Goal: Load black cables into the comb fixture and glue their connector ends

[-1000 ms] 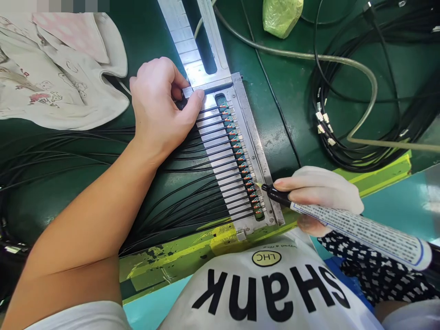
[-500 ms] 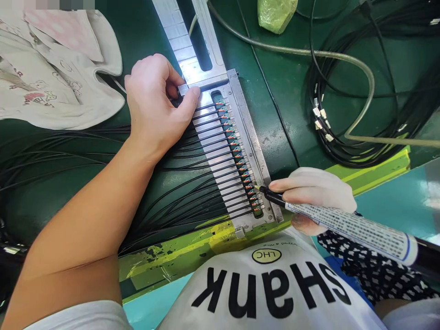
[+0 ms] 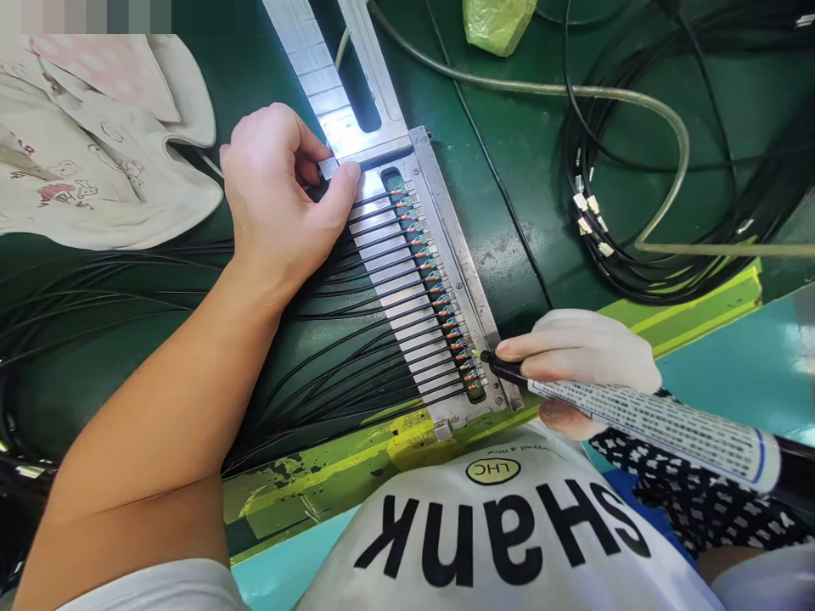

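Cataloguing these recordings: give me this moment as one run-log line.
left hand: gripping edge of metal fixture | right hand: holding pen, tip at connector row | black cables: laid across fixture | cable coil: on table

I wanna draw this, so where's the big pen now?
In the head view, the pen is at the lower right, in the right hand, its tip by the cable ends on the metal holder.

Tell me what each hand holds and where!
The right hand holds the pen by its black front; the left hand holds the metal fixture by its left edge.
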Demonstrator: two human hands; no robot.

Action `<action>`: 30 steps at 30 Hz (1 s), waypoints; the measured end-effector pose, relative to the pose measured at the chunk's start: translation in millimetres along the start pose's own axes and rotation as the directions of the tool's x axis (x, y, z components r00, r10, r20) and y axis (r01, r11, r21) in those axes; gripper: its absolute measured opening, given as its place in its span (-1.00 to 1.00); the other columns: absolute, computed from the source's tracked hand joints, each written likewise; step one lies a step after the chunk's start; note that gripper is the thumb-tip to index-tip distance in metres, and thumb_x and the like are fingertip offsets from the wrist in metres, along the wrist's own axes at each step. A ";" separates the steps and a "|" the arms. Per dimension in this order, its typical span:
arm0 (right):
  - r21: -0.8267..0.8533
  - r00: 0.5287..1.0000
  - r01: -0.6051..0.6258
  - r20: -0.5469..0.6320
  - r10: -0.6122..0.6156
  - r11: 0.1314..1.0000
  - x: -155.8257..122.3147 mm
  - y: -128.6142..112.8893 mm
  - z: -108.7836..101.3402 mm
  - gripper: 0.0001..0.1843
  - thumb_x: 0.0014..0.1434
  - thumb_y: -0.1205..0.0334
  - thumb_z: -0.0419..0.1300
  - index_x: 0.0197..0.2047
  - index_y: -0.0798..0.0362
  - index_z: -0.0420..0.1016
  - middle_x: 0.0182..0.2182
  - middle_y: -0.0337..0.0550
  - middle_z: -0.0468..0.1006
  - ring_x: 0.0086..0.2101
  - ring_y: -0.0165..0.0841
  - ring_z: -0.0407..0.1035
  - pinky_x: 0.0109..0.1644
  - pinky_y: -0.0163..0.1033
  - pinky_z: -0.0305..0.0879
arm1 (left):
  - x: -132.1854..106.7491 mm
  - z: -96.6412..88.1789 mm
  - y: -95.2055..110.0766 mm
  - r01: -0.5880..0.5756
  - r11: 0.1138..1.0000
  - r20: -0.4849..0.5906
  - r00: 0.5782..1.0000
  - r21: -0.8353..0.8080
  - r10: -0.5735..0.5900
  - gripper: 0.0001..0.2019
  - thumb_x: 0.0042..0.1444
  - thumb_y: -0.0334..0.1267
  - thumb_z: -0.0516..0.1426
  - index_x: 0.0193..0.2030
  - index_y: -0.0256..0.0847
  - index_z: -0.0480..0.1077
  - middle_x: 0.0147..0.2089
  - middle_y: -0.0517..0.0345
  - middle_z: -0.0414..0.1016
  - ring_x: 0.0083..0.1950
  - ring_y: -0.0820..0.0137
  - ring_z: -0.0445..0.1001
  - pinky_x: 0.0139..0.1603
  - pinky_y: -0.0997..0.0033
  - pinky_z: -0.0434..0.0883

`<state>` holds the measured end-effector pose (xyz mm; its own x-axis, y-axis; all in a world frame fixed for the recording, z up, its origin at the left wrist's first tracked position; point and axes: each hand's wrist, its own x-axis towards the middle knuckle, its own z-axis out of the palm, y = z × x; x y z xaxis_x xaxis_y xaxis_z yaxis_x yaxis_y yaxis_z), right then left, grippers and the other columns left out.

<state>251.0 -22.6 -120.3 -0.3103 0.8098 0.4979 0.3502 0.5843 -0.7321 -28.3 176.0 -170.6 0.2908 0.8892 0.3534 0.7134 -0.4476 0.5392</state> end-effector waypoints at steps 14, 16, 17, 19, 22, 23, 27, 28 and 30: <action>0.022 1.000 -0.007 0.008 0.007 1.000 0.0 1.1 -0.6 -0.75 0.38 0.01 0.20 -0.09 0.02 0.53 -0.16 -0.04 0.70 -0.37 -0.32 0.57 -0.33 -0.20 0.50 | 0.9 0.6 -1.6 -0.010 1.000 -0.003 1.000 -0.007 0.010 -0.70 0.08 -0.11 0.34 -0.32 -0.16 0.30 -0.36 0.21 0.27 -0.30 0.38 0.32 0.04 0.08 0.43; 0.023 1.000 -0.018 0.002 0.018 1.000 -1.4 1.6 0.6 -0.74 0.38 -0.01 0.21 -0.10 0.02 0.54 -0.15 -0.03 0.70 -0.36 -0.32 0.58 -0.31 -0.19 0.51 | 1.1 0.4 -1.3 -0.017 1.000 -0.003 1.000 -0.005 0.017 -0.69 0.08 -0.11 0.34 -0.33 -0.17 0.28 -0.36 0.21 0.26 -0.30 0.39 0.31 0.06 0.05 0.43; 0.019 1.000 -0.022 -0.001 0.022 1.000 -2.2 1.8 1.2 -0.72 0.39 -0.02 0.20 -0.11 0.01 0.54 -0.14 -0.03 0.70 -0.36 -0.32 0.58 -0.31 -0.19 0.51 | 1.2 0.5 -1.1 -0.021 1.000 -0.002 1.000 -0.005 0.021 -0.69 0.08 -0.12 0.34 -0.33 -0.17 0.28 -0.36 0.21 0.25 -0.30 0.39 0.31 0.06 0.03 0.43; 0.007 0.999 -0.035 -0.002 0.035 0.999 -3.4 2.4 2.4 -0.71 0.41 -0.05 0.17 -0.12 -0.01 0.54 -0.15 -0.05 0.70 -0.35 -0.32 0.58 -0.32 -0.20 0.50 | 1.3 0.7 -0.8 -0.029 1.000 -0.004 1.000 -0.007 0.029 -0.71 0.07 -0.16 0.33 -0.32 -0.17 0.28 -0.36 0.21 0.25 -0.30 0.39 0.31 0.06 0.02 0.43; 0.008 0.999 -0.028 -0.017 0.028 1.000 -3.9 3.4 3.3 -0.69 0.42 -0.07 0.16 -0.12 -0.02 0.54 -0.16 -0.06 0.70 -0.34 -0.32 0.59 -0.32 -0.20 0.50 | 1.3 0.9 -0.7 -0.032 0.999 -0.008 0.999 -0.005 0.032 -0.72 0.05 -0.20 0.33 -0.33 -0.17 0.28 -0.36 0.21 0.25 -0.30 0.38 0.32 0.04 0.04 0.42; 0.015 1.000 -0.024 -0.017 0.024 1.000 -3.7 3.7 3.3 -0.70 0.42 -0.05 0.16 -0.12 0.00 0.55 -0.15 -0.05 0.70 -0.33 -0.32 0.59 -0.31 -0.19 0.50 | 1.3 0.9 -0.7 -0.028 1.000 -0.007 1.000 -0.003 0.028 -0.72 0.05 -0.19 0.33 -0.33 -0.17 0.28 -0.36 0.21 0.26 -0.30 0.38 0.32 0.04 0.05 0.42; 0.045 1.000 0.002 -0.012 -0.001 0.999 -1.5 4.6 2.3 -0.69 0.40 0.00 0.20 -0.13 0.10 0.56 -0.15 0.03 0.70 -0.32 -0.29 0.60 -0.31 -0.18 0.51 | 1.7 0.6 -0.5 -0.011 1.000 0.006 1.000 -0.001 0.011 -0.69 0.09 -0.13 0.34 -0.32 -0.16 0.28 -0.35 0.21 0.27 -0.27 0.35 0.36 0.06 0.06 0.41; 0.049 1.000 0.006 -0.010 -0.006 0.999 -1.1 4.6 2.0 -0.69 0.40 0.01 0.21 -0.13 0.11 0.56 -0.15 0.04 0.70 -0.32 -0.29 0.60 -0.31 -0.18 0.51 | 1.9 0.5 -0.4 -0.012 1.000 0.007 1.000 -0.002 0.012 -0.69 0.09 -0.13 0.33 -0.32 -0.17 0.27 -0.35 0.21 0.26 -0.27 0.35 0.37 0.05 0.06 0.41; 0.046 1.000 0.004 -0.008 -0.004 0.999 -0.6 4.5 1.6 -0.70 0.40 0.00 0.20 -0.12 0.08 0.55 -0.15 0.02 0.70 -0.31 -0.28 0.61 -0.31 -0.19 0.51 | 2.1 0.1 -0.2 -0.020 1.000 0.010 1.000 0.000 0.020 -0.70 0.09 -0.14 0.33 -0.32 -0.17 0.27 -0.36 0.21 0.25 -0.25 0.34 0.39 0.04 0.06 0.41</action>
<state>251.4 -20.5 -124.7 -0.3048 0.8079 0.5043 0.3077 0.5847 -0.7506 -27.8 178.0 -170.1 0.3110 0.8811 0.3563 0.7073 -0.4650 0.5325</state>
